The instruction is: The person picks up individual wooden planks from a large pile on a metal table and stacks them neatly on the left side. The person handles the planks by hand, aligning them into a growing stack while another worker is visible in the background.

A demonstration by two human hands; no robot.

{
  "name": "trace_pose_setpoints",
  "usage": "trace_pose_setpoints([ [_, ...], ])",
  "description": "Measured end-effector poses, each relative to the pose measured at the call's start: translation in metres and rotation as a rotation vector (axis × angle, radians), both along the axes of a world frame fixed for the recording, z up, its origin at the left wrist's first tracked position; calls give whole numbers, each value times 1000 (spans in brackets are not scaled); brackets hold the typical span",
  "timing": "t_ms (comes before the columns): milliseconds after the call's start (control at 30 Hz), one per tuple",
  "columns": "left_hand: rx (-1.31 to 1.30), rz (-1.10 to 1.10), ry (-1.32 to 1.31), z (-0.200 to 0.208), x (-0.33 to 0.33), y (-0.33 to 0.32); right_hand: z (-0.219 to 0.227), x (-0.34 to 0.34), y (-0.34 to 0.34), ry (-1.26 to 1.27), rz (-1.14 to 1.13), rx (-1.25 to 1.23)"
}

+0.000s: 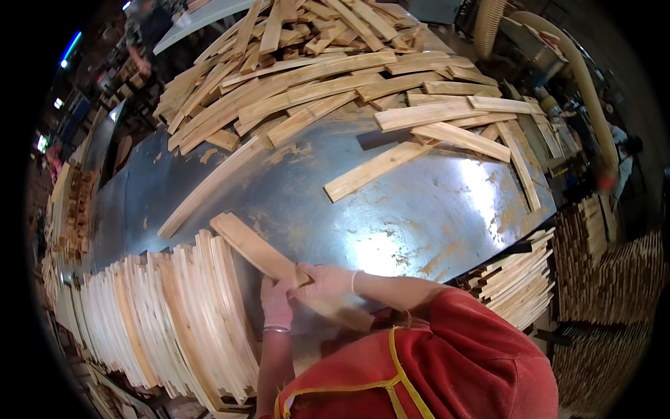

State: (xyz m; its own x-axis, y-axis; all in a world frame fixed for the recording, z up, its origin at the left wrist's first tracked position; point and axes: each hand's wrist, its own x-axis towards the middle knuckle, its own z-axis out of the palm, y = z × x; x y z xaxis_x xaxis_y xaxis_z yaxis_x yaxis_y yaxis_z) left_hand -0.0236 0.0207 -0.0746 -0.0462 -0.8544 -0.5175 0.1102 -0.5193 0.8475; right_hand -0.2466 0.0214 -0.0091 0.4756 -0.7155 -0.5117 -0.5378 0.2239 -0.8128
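Observation:
A pale wooden board point(257, 246) slants across the near edge of the metal table, its far end up to the left. My left hand point(277, 304), in a pale pinkish glove, grips it from below and the left. My right hand point(328, 281), gloved alike, closes on it at the right, close beside the left hand. Below the hands a blurred length of wood point(342, 312) runs toward my red clothing. Whether it is the same board or a second one, I cannot tell. Left of my left hand stands a tight row of boards on edge point(174, 314).
A large heap of loose boards point(314, 84) covers the far side of the metal table point(300, 188). One long board point(213, 185) points toward me. More stacked boards point(520, 279) stand at the right. A ribbed hose point(583, 77) and other people point(621, 164) are farther off.

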Motion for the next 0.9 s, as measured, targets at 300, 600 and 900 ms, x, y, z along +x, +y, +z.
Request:
trace_pose_setpoints([
  [300,-176,-213,-1072,86,2,28,12,35,34,-279,270,-119],
  [600,95,-572,-1871,84,50,66,17,-372,-12,-273,-939,-148],
  [900,-935,-595,-1474,171,-178,-92,34,-604,-69,1101,-1155,-634],
])
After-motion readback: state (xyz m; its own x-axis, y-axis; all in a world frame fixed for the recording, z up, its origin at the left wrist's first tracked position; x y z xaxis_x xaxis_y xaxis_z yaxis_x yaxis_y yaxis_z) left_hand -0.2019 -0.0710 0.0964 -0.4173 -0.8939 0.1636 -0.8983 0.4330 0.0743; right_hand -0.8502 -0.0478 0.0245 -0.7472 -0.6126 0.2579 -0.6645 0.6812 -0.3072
